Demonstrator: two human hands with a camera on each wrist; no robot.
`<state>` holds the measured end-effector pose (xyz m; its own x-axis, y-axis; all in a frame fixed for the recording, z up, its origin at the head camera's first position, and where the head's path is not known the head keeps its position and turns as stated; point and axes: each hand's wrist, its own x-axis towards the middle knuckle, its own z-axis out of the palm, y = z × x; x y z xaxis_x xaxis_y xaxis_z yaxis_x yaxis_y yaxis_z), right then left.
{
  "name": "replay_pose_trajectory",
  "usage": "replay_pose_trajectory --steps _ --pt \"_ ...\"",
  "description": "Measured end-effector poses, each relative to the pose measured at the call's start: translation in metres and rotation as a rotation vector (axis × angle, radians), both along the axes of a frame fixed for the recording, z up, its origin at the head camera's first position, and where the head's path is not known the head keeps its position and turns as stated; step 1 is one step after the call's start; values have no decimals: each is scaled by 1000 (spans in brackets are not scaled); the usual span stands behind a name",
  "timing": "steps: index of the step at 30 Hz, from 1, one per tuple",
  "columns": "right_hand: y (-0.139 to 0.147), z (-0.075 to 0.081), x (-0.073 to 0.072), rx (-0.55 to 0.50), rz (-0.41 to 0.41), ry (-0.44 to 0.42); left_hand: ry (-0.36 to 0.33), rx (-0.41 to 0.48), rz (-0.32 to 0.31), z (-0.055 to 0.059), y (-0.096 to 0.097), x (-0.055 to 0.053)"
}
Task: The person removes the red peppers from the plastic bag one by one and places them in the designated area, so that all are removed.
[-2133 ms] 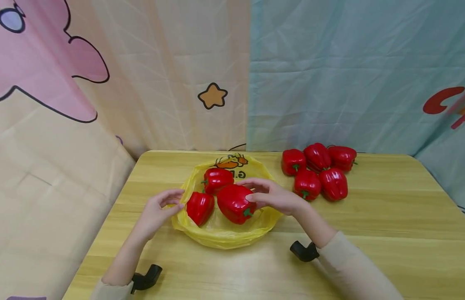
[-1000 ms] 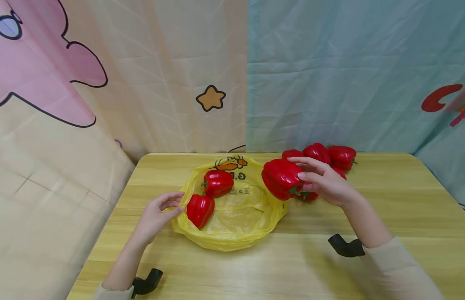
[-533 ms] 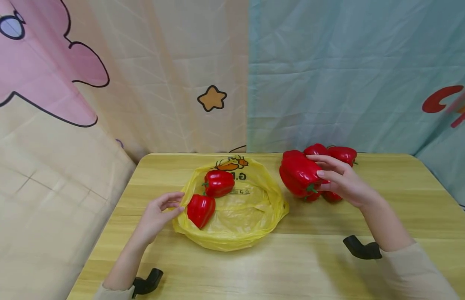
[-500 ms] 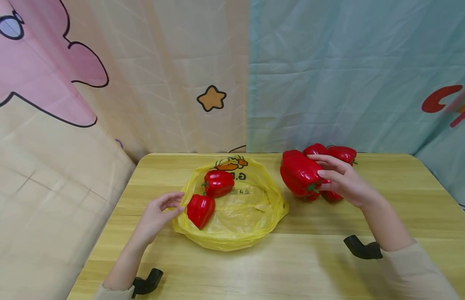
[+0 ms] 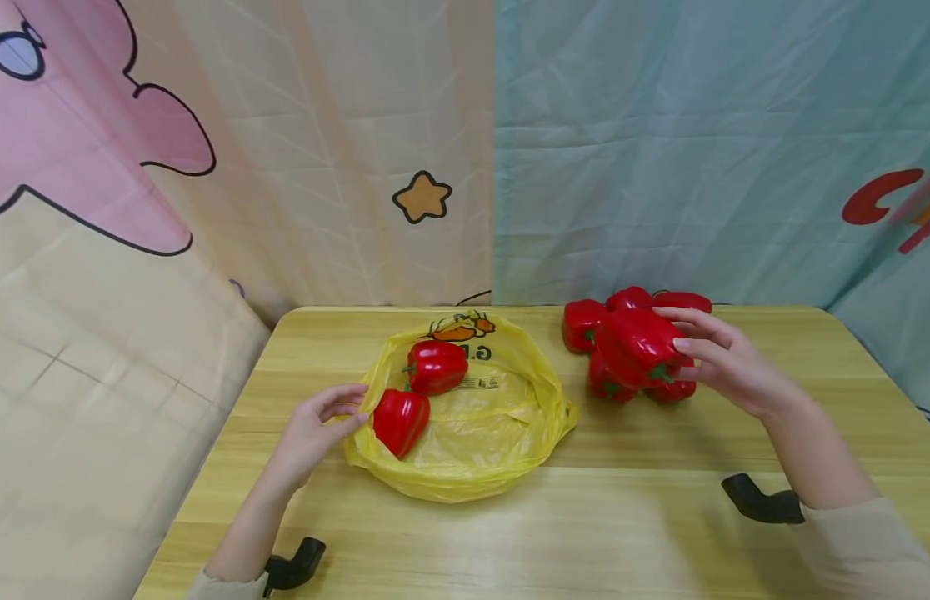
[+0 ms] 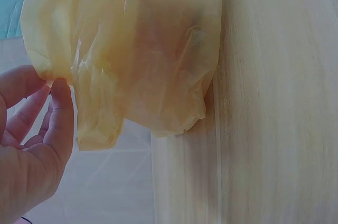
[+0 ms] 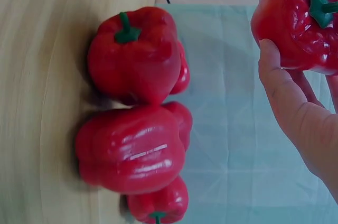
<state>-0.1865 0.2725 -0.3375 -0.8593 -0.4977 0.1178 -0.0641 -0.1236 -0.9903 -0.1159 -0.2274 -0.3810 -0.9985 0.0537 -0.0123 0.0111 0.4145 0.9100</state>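
My left hand [image 5: 315, 429] pinches the left rim of a yellow plastic bag [image 5: 465, 479] between thumb and fingertips; the left wrist view shows this pinch on the bag [image 6: 105, 102] closely. Two red bell peppers lie inside the bag, one toward the back [image 5: 437, 367] and one near the left rim [image 5: 401, 421]. My right hand [image 5: 727, 362] grips another red bell pepper [image 5: 633, 342], raised above a cluster of peppers at the table's back right. In the right wrist view, that held pepper [image 7: 296, 28] hangs apart from the peppers on the table.
The cluster includes a pepper [image 5: 582, 323] at its left and one [image 5: 682, 301] at the back right, partly covered by my hand. Several peppers touch each other there. A curtain [image 5: 660, 150] hangs behind the wooden table [image 5: 510, 550]. Each wrist carries a black mount.
My right hand has lifted a pepper out of the bag and carried it rightward over the cluster. My left hand has stayed on the bag's rim.
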Motion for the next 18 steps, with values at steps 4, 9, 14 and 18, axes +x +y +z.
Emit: replay_pose_trajectory --steps 4,9,14,18 --pt "10 -1 0 -2 -9 -1 0 -8 1 0 0 0" --pt "22 -4 -1 -11 -15 -3 1 -14 2 0 0 0" --pt "35 -7 -2 -39 -10 -3 1 -1 -1 0 0 0" --pt "44 -10 -2 -72 -5 -8 3 2 -3 0 0 0"
